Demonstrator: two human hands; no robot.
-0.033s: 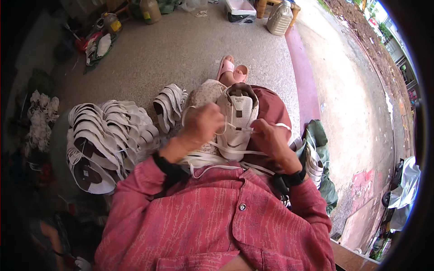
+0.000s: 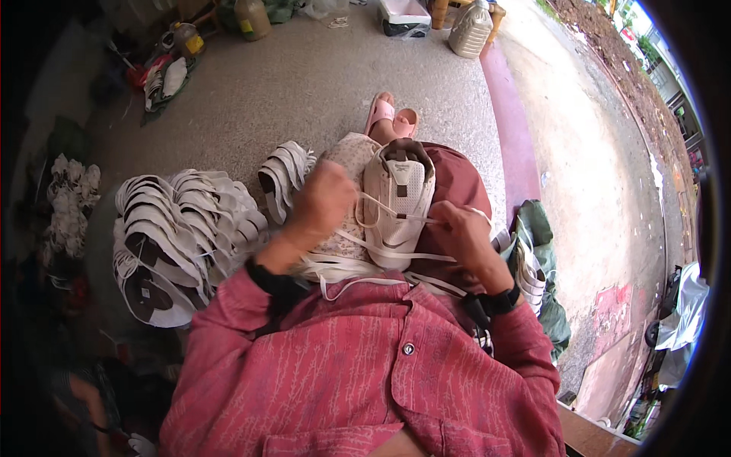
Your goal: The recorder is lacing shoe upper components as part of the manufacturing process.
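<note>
A white shoe upper [image 2: 400, 199] with a dark collar lining lies across my lap, its tongue facing up. A white shoelace [image 2: 378, 204] runs over the upper between my two hands. My left hand [image 2: 326, 194] is just left of the upper, its fingers closed on one stretch of the lace; it is slightly blurred. At the upper's right edge, my right hand [image 2: 461, 232] pinches another part of the lace near the eyelets. More loose white laces [image 2: 343, 268] lie across my lap below the upper.
Stacked white shoe uppers [image 2: 164, 236] stand at my left, with a smaller stack [image 2: 283, 179] by my knee. On the right are more uppers [image 2: 528, 270] and a green sack [image 2: 537, 225]. A plastic jug [image 2: 470, 32] and a white tub [image 2: 405, 14] stand far ahead.
My left hand has moved left and slightly away from the upper, drawing the lace out straighter. My right hand has shifted only a little.
</note>
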